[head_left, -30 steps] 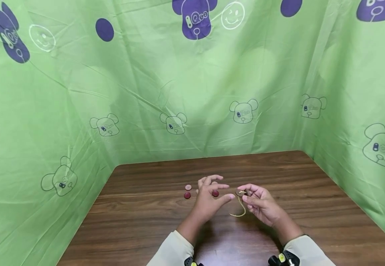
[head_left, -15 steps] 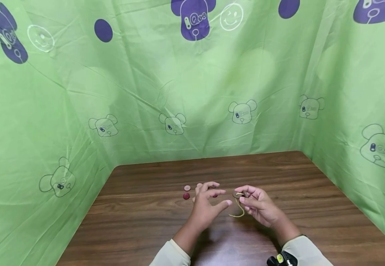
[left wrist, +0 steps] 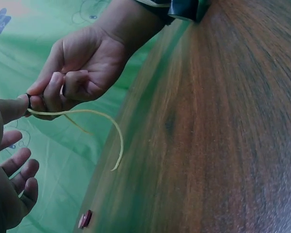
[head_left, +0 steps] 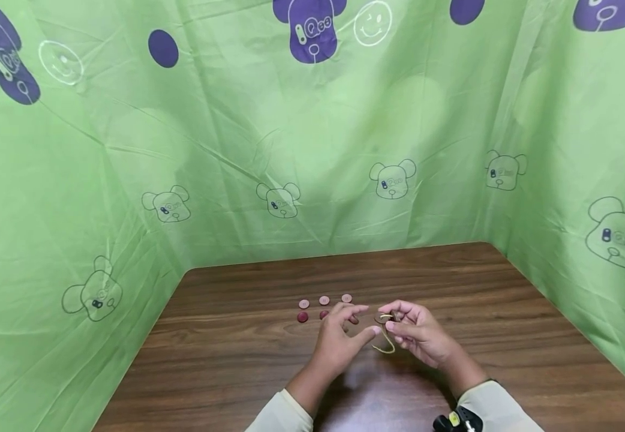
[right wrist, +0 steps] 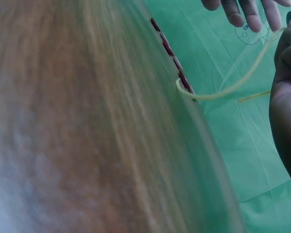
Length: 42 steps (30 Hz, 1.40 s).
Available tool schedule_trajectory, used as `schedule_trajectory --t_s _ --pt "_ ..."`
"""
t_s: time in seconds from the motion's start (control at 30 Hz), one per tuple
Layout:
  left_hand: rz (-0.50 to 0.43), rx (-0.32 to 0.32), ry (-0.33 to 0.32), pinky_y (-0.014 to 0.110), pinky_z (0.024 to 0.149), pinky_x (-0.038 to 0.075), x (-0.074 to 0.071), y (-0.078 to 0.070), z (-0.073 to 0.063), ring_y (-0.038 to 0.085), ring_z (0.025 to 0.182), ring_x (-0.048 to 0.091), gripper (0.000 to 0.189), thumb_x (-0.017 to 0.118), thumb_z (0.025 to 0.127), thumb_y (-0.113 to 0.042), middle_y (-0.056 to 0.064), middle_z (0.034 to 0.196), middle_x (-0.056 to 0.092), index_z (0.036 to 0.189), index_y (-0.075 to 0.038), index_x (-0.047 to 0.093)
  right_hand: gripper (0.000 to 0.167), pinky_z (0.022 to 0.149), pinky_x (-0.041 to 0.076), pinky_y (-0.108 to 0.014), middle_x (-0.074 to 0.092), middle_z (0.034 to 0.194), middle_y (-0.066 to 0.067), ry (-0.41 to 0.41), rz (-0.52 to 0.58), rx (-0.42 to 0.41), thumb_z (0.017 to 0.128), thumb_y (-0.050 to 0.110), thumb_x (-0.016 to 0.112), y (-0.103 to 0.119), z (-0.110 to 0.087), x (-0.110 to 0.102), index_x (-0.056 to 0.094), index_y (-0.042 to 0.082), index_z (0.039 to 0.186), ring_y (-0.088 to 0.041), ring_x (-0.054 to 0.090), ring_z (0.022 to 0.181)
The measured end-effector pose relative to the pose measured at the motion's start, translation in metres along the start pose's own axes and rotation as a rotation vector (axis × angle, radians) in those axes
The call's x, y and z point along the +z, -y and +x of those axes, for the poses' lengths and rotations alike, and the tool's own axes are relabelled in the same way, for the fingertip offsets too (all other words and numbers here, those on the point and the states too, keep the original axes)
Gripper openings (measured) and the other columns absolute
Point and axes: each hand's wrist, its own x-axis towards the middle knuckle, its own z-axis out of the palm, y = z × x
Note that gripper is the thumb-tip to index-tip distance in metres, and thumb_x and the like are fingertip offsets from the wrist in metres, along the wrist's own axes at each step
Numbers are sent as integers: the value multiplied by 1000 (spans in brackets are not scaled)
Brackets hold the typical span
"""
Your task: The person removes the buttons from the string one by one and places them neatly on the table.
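Thumb and fingers of my right hand (head_left: pixel 426 336) pinch a dark brown button (head_left: pixel 381 318). A yellow cord (head_left: pixel 388 342) passes through it, and its loose end dangles below in a curve. My left hand (head_left: pixel 336 342) is just left of the button, its fingers spread and holding nothing. In the left wrist view, the left thumb (left wrist: pixel 12 108) comes right up to the button, while the other fingers stay apart from it. The cord arcs out from between the hands over the table in that view.
Pink buttons (head_left: pixel 324 300) lie in a row on the brown wooden table (head_left: pixel 226 354), left of and beyond my hands. Dark red buttons (head_left: pixel 303 317) sit in front of them, partly hidden by the left hand. Green printed cloth (head_left: pixel 334 234) encloses the table's back and sides.
The left hand pulls back slightly, then moves right again toward the button, uncovering pink buttons behind it. The right hand keeps its pinch and shifts a little left with button and cord.
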Motion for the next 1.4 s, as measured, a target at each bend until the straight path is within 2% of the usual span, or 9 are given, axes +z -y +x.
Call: schedule_trajectory --t_s 0.13,0.3,0.37,0.47,0.57,0.83,1.07,1.17,1.4 --pt "-26 29 -1 27 81 58 1 3 -1 24 86 70 37 93 87 -16 19 104 74 120 -4 81 38 63 55 -9 74 103 8 6 -10 1 105 -12 53 -1 1 1 69 9 132 4 67 77" --pt "-68 57 9 35 78 64 1 3 -1 24 82 72 32 92 88 -14 20 97 75 115 0 82 36 61 53 -9 75 101 7 0 -49 16 106 -10 55 -3 2 2 70 11 131 4 65 75" --pt "-66 62 14 38 76 64 1 3 -1 16 80 70 29 91 89 -14 19 94 76 113 0 82 35 60 52 -9 76 100 7 -6 -63 23 106 -9 56 -4 2 3 71 11 130 4 65 75" --pt "-55 53 26 29 73 62 1 3 -1 0 79 64 24 90 90 -16 16 90 77 109 -1 84 35 59 51 -9 76 100 7 -13 -77 29 105 -9 57 -6 1 3 71 12 130 4 64 74" --pt "-42 44 33 21 72 57 1 3 -1 -5 79 61 22 90 91 -17 13 88 79 107 -3 85 35 59 51 -9 79 101 6 -11 -78 35 105 -10 57 -6 1 3 71 11 130 4 64 74" --pt "-38 85 22 19 69 55 1 5 -1 -4 79 61 19 89 91 -15 13 87 78 105 -2 85 35 58 50 -9 82 102 5 -6 -67 51 105 -10 58 -6 2 4 72 10 130 4 64 73" --pt "-58 58 56 20 73 56 -1 7 0 15 81 69 16 88 93 -15 10 89 79 104 -5 86 35 59 50 -9 82 104 4 6 -66 51 105 -11 58 -5 2 4 71 8 131 5 64 74" --pt "-68 77 54 22 73 58 -1 11 0 6 80 65 14 88 93 -15 11 88 78 103 -6 86 34 59 50 -9 81 105 4 8 -65 49 105 -10 58 -5 1 5 71 7 132 4 64 74" --pt "-57 66 30 19 71 55 -5 13 2 0 76 60 13 89 91 -14 10 89 78 101 -7 86 31 59 50 -9 76 101 7 -21 -60 37 107 -8 56 -4 2 5 71 9 127 3 64 75"
